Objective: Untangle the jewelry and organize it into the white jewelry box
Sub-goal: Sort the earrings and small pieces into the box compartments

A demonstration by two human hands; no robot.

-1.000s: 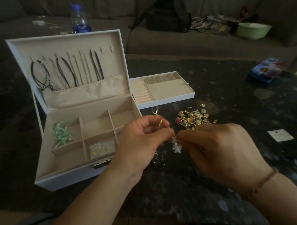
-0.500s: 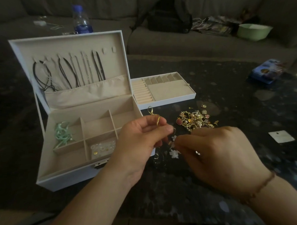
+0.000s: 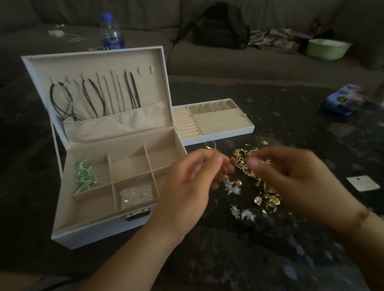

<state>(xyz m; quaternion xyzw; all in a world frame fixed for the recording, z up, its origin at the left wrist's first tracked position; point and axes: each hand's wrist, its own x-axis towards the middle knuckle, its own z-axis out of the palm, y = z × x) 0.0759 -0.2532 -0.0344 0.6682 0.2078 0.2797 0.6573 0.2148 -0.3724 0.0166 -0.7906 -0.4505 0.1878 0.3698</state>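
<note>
Jewelry (image 3: pixel 245 165): tangled gold cluster lifted over the tabletop (image 3: pixel 236 264), right of the open box (image 3: pixel 102 232). Your left hand (image 3: pixel 188 189) pinches one earring; right hand (image 3: pixel 293 180) pinches the clump, likely pulling apart to free it.

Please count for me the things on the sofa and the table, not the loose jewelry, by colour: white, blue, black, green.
White: 3 – jewelry box, tray, card
Blue: 2 – bottle, packet
Black: 1 – backpack
Green: 1 – bowl
Total: 7
</note>
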